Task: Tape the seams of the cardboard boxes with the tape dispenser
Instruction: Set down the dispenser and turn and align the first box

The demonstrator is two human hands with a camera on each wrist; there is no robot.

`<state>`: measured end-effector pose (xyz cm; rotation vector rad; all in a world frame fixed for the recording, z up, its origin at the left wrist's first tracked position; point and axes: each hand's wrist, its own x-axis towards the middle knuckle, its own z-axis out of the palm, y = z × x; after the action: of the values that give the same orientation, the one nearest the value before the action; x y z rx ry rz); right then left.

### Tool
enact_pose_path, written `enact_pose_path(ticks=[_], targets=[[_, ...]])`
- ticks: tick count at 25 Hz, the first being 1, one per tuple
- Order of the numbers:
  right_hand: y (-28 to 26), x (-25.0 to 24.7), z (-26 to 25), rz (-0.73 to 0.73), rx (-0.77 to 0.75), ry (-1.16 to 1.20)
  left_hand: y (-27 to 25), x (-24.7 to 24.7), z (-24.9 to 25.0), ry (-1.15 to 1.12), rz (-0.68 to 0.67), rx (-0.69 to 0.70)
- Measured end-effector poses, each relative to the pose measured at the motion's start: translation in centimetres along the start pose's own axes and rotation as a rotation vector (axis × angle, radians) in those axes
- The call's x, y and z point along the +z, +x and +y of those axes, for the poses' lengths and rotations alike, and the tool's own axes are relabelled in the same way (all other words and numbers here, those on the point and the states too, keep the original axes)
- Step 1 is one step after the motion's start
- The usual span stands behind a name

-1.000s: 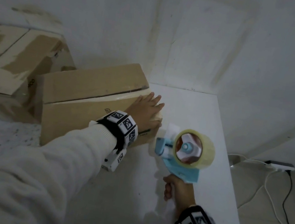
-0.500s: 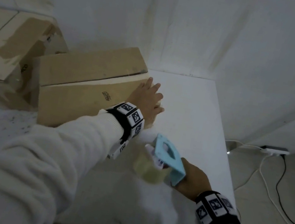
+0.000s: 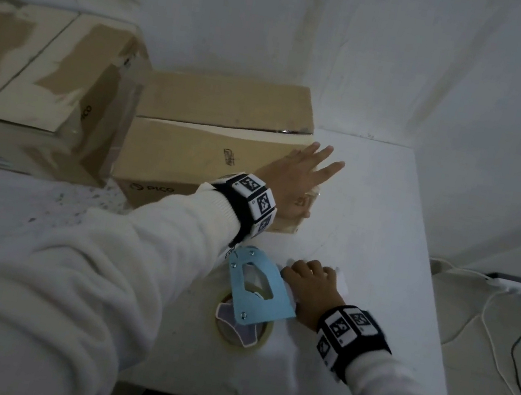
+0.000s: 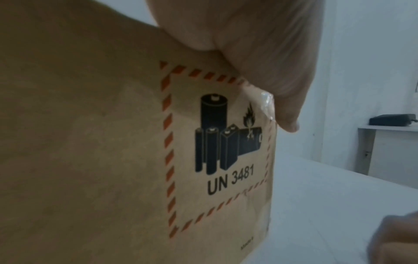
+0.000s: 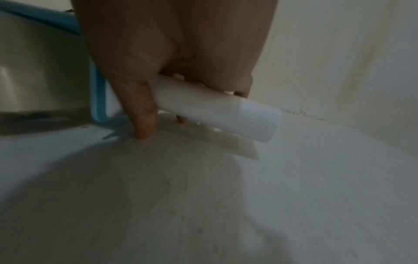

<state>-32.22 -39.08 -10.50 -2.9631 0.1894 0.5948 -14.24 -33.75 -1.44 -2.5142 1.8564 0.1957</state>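
The wall [image 3: 316,33] is white, with dirty marks and a faint yellow stain. Two walls meet in a corner behind the table [image 3: 370,216]. The table is white, and its top has small grey specks and scuffs. The room is dim, and soft shadows lie on the table top. The floor [image 3: 504,345] beside the table is pale. A white power strip [image 3: 515,284] lies on the floor by the wall, with a white cable [image 3: 487,324] and a black cable [image 3: 519,347] curling away from it. In the left wrist view, a small white stand [image 4: 384,148] with a dark flat thing [image 4: 392,119] on top stands by the far wall.
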Motion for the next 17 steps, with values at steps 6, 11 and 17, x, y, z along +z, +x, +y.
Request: enact_pose_path(ticks=[6,11,17], targets=[[0.5,-3.3,0.6,0.064,0.206,0.279,-5.8,0.5,-2.1,-0.297,0.236,-0.232],[3.7,-10.8,-1.7,1.048,0.313,0.824,-11.9,0.4,-7.2,-0.428,0.548,-0.415],[6.7,-11.1,-2.9,0.615,0.269,0.537,-16.3,2.4,-11.8,-0.305,0.363,-0.683]])
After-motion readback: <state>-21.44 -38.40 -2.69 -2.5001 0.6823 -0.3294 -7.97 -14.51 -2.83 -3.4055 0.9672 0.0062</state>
